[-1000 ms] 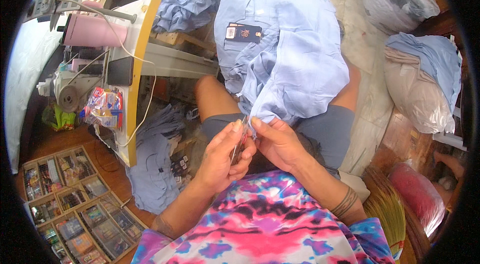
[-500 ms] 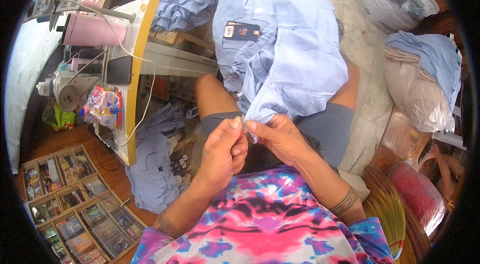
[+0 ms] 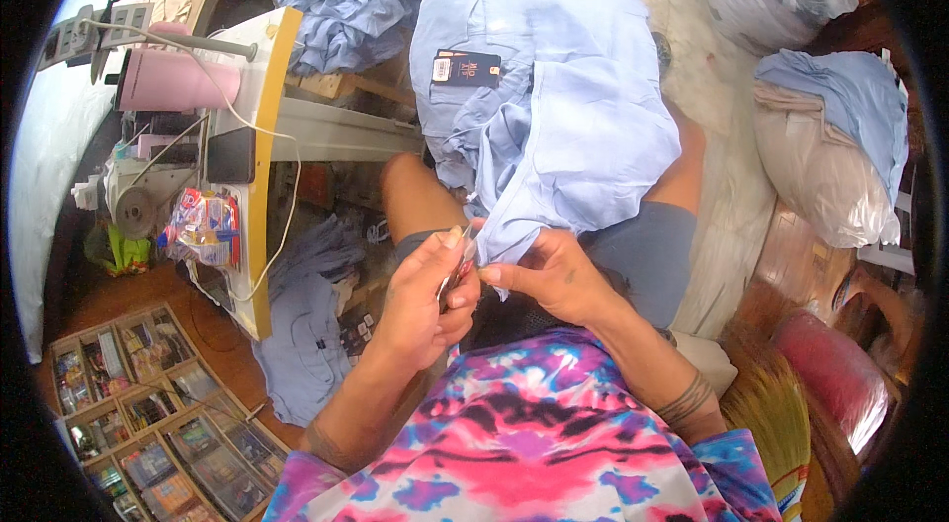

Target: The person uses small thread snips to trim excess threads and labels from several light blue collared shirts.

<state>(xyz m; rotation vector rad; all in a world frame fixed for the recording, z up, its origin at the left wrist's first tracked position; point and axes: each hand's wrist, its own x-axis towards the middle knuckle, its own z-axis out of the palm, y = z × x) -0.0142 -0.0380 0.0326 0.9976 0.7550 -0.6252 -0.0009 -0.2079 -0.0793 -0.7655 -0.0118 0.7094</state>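
A light blue garment (image 3: 593,136) lies spread across my lap and thighs, with a dark hang tag (image 3: 467,69) on its upper left part. My right hand (image 3: 556,270) pinches a narrow end of this cloth between thumb and fingers. Close beside it, my left hand (image 3: 431,293) is closed round a small metal tool with a red part (image 3: 462,272), which looks like thread snips. Its pointed tip rises past my left thumb, next to the cloth's edge. My fingers hide most of the tool.
At left stands a yellow-edged sewing table (image 3: 259,270) with a pink tumbler (image 3: 183,79), a phone (image 3: 230,156) and a sewing machine (image 3: 138,196). Blue cloth piles (image 3: 346,3) lie beyond it and below. Compartmented trays (image 3: 158,384) sit lower left; stuffed bags (image 3: 825,166) and a broom (image 3: 766,413) stand at right.
My left hand has turned and drawn slightly left, away from the right, so the tool now shows. The right hand keeps its pinch on the cloth. The whole view has shifted a little.
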